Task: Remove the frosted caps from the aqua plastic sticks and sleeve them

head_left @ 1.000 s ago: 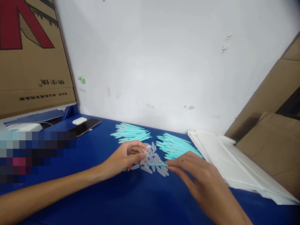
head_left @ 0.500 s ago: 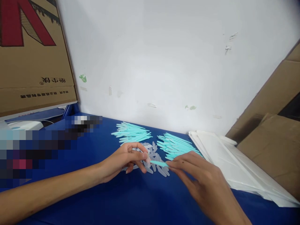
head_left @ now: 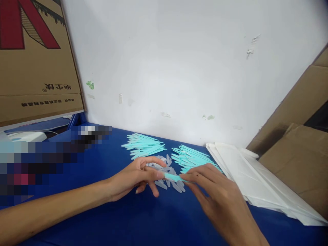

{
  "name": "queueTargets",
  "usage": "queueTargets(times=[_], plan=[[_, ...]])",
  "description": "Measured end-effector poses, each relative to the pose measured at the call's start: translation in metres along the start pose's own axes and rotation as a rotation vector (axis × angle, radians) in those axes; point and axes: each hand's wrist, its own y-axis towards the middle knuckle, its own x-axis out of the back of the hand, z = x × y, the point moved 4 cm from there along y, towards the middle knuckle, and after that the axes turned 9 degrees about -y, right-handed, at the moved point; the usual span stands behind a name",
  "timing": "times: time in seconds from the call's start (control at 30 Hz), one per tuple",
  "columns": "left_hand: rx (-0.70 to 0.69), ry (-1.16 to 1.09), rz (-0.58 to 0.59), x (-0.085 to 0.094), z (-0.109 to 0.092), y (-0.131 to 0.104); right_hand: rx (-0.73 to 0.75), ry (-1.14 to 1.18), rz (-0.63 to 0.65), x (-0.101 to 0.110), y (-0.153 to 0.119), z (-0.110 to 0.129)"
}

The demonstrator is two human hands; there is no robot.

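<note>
A blue table (head_left: 102, 218) meets a white wall (head_left: 166, 61) before you. Between your hands, just above a scatter of frosted, translucent pieces (head_left: 176, 186), is a slim turquoise piece (head_left: 174, 177), paler toward its left end. Your left hand (head_left: 140, 174) grips that end, index finger lifted; your right hand (head_left: 215, 188) pinches the other between thumb and fingertips.

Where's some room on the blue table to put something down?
Bare table shows between the left forearm and right hand, nearest you, and left of the left turquoise pile. It's crowded around the translucent pieces, right turquoise pile and white sheets.
</note>
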Motion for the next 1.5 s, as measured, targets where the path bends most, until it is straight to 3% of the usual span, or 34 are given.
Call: queueTargets(times=[0.43,0.63,0.73,0.8,0.93,1.03,1.17,1.5], plan=[[-0.119,0.200,0.071,0.001,0.000,0.000,0.049,0.057,-0.056,-0.005,0.000,0.012],[-0.150,0.352,0.130,-0.013,0.000,-0.006,0.084,0.103,0.020,-0.011,0.003,0.018],[-0.256,0.506,0.047,-0.013,-0.006,-0.004,0.067,-0.019,0.015,-0.013,0.002,0.015],[-0.356,0.678,-0.089,-0.003,-0.014,-0.001,0.030,-0.145,-0.022,-0.011,0.001,0.009],[-0.595,1.104,-0.431,0.039,-0.034,0.008,-0.062,-0.271,-0.116,-0.001,0.000,-0.002],[-0.602,1.397,-0.546,0.071,-0.039,0.019,-0.081,-0.276,-0.145,0.003,0.000,-0.004],[-0.562,1.454,-0.564,0.094,-0.039,0.029,-0.052,-0.236,-0.128,0.001,0.000,-0.002],[-0.511,1.436,-0.381,0.099,-0.025,0.039,-0.048,-0.187,-0.100,0.000,-0.001,0.000]])
